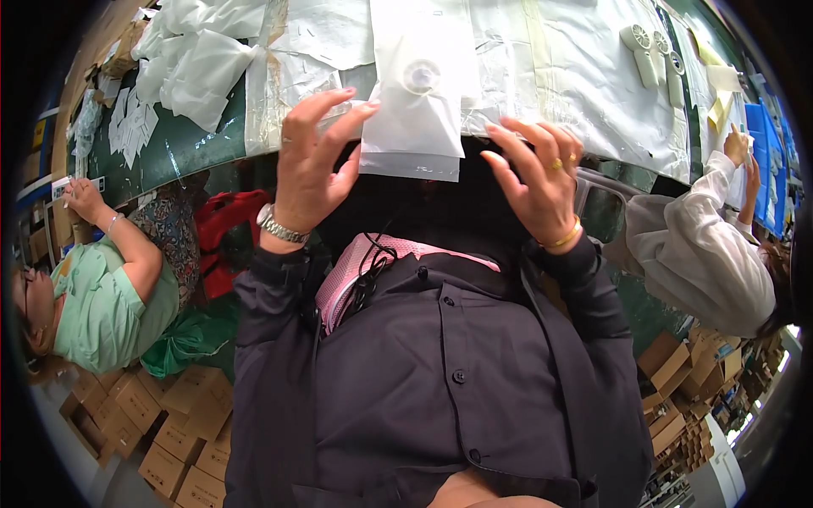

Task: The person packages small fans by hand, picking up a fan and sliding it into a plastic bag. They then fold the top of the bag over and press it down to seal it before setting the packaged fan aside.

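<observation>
— At the left edge, who is that?
— A person in a green top (102, 309), one hand up at the desk (195, 148). Brown boxes (161, 423) lie stacked below them, and loose white bags (199, 59) are piled on the desk above.

— And the left hand?
— The left hand (309, 173), with a metal watch (279, 226) at the wrist, is spread wide, fingers curled loosely. Its fingertips reach the left edge of a white pouch (419, 102); whether they actually touch it I cannot tell. It has no grip on anything.

— Where is that pouch?
— Between the two hands, lying on the desk with its lower end hanging over the near edge. A round shape shows through it near the middle.

— The right hand?
— The right hand (533, 182), wearing gold rings and a gold bangle (566, 239), is open too, fingers bent, just right of the pouch's lower corner and holding nothing.

— Further right?
— White handheld fans (648, 51) lie on the desk, and a person in a white sleeve (703, 245) leans over it by blue bins (766, 161).
</observation>
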`<state>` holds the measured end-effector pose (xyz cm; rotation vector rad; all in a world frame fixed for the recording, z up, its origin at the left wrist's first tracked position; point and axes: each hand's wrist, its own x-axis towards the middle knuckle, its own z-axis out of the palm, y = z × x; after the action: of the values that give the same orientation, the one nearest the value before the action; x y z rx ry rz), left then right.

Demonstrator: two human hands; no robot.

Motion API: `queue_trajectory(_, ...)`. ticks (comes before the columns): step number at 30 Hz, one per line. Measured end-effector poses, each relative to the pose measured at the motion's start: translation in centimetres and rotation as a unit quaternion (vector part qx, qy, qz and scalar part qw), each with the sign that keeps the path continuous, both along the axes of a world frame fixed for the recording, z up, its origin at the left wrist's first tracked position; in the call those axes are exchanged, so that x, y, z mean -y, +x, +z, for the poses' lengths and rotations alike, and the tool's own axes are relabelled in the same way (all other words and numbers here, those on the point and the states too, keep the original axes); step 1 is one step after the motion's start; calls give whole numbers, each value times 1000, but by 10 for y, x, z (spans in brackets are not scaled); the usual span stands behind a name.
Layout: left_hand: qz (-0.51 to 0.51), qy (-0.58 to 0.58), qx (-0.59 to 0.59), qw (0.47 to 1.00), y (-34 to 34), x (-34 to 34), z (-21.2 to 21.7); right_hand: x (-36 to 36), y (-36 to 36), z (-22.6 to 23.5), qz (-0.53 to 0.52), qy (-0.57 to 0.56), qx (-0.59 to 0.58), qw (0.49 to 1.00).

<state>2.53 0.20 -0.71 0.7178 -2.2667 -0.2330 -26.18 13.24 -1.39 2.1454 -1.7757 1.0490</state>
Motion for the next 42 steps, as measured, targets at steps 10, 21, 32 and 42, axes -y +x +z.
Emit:
queue_trajectory(10, -59, -16, 53, 997, -9, 13, -7, 42, 22, -4, 115, -6, -37, 993)
queue_trajectory(21, 55, 188, -121, 973, -50, 9, 1, 67, 31, 4, -5, 56, 199, 978)
queue_trajectory(32, 114, 196, -76, 971, -60, 23, -18, 85, 31, 3, -54, 109, 200, 972)
queue_trajectory(42, 121, 243, -74, 960, -53, 30, -9, 84, 21, -12, -75, 67, 164, 981)
